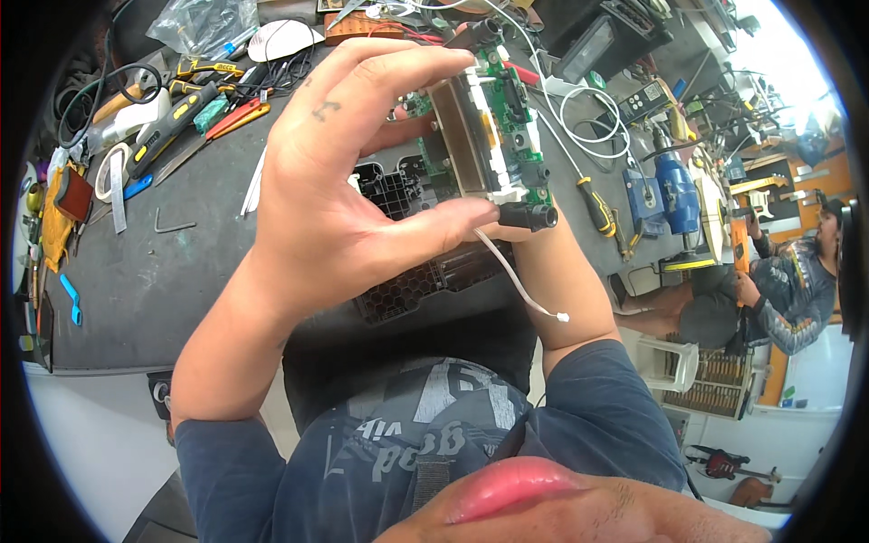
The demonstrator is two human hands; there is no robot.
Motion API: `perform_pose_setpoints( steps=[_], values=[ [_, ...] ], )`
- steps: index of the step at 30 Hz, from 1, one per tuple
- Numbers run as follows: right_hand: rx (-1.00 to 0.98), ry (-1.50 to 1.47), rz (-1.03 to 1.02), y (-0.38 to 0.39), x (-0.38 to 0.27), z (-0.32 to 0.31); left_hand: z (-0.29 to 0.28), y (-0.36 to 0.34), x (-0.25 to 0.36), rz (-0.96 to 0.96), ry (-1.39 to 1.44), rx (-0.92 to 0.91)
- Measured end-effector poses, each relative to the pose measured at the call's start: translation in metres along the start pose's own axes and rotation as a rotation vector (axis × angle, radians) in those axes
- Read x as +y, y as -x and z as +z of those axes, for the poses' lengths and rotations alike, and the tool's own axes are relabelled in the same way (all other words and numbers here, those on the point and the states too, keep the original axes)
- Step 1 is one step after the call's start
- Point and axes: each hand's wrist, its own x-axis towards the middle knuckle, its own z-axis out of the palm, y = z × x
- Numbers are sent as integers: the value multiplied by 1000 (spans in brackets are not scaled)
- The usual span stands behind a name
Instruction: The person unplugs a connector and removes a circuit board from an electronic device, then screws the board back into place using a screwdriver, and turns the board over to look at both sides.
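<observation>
My left hand [317,172] is closed around a green circuit board assembly [516,118], thumb on its near edge and fingers on its far edge. The assembly stands raised and tilted, showing a brown inner panel, white connectors and black round ends. A white cable [514,276] dangles from its near end, with a small plug at the tip. My right hand [534,233] is behind the assembly, its fingers mostly hidden, so its grip does not show. Below both hands, a black plastic housing [389,294] with a honeycomb pattern lies on the dark table [136,308].
At left lie a hex key [174,223], a utility knife [174,128], a blue plastic piece [72,299] and other tools. A yellow-black screwdriver [597,208], coiled white cable [593,122] and blue vise [677,192] are at right. Another person [769,281] holds an orange object beyond.
</observation>
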Motion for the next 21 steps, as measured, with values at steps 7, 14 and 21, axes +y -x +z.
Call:
perform_pose_setpoints(
  steps=[7, 14, 21],
  values=[
    [-4, 3, -60, -2, 5, -4, 5, 0, 0, 2, 7, 12],
    [-28, 0, -113, -3, 9, -3, 3, 0, 0, 3, 15, 15],
    [-19, 4, -44, -2, 10, -5, 4, 0, -2, 22, 2, 19]
  ],
)
